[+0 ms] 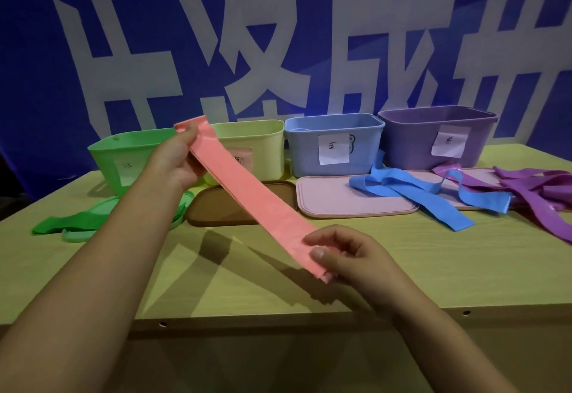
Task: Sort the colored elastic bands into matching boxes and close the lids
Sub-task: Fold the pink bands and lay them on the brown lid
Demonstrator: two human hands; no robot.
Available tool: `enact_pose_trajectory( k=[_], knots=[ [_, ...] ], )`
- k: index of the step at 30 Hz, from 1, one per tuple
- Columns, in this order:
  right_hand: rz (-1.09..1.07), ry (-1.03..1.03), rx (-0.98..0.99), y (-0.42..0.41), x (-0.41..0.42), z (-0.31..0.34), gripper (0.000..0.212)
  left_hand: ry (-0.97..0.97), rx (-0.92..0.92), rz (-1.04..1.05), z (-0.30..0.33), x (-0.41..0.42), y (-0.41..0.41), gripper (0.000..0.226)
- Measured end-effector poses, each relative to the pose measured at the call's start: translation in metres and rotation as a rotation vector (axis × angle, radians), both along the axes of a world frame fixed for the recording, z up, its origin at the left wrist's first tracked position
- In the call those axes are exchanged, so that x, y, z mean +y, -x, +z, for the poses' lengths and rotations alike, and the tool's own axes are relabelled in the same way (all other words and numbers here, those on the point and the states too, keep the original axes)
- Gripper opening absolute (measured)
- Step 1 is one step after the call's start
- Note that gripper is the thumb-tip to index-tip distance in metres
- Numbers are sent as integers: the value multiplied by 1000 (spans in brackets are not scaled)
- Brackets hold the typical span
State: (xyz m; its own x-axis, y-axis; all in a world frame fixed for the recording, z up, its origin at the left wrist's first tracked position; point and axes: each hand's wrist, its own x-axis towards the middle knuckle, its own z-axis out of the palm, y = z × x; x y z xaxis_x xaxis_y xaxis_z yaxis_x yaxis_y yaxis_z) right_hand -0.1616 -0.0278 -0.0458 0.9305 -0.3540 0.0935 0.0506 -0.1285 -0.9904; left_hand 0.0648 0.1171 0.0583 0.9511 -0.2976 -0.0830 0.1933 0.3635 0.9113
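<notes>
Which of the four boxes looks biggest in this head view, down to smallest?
1. Purple box, largest.
2. Blue box.
3. Green box and yellow box: both partly hidden by the left hand and pink band, so unranked.

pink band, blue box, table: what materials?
Pink band: thin rubbery sheet, probably latex, matte; it is pulled flat between left hand and right hand. Blue box: moulded plastic, smooth satin walls, rolled rim. Table: looks like wood-grain laminate board, faint streaks.
</notes>
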Motion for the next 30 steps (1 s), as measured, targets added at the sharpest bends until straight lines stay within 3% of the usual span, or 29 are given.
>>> enact_pose_trajectory(
  k=[5,8,12,17,23,30],
  knots=[
    [-130,78,13,-17,-25,22,21,82,106,4,-25,34,-24,19],
    [-208,160,30,-44,-43,33,26,22,109,-14,-41,53,-39,7],
    [-236,215,164,-85,-61,43,35,-268,24,48,-56,66,-58,6],
    [-276,277,251,-139,-68,40,45,-684,-226,175,-69,62,-89,16],
    [-371,428,324,-177,-82,4,50,-941,-350,321,-96,44,-116,40],
    [-409,589,286,-185,-87,-14,45,-1161,-450,280,-123,45,-129,40]
  ],
)
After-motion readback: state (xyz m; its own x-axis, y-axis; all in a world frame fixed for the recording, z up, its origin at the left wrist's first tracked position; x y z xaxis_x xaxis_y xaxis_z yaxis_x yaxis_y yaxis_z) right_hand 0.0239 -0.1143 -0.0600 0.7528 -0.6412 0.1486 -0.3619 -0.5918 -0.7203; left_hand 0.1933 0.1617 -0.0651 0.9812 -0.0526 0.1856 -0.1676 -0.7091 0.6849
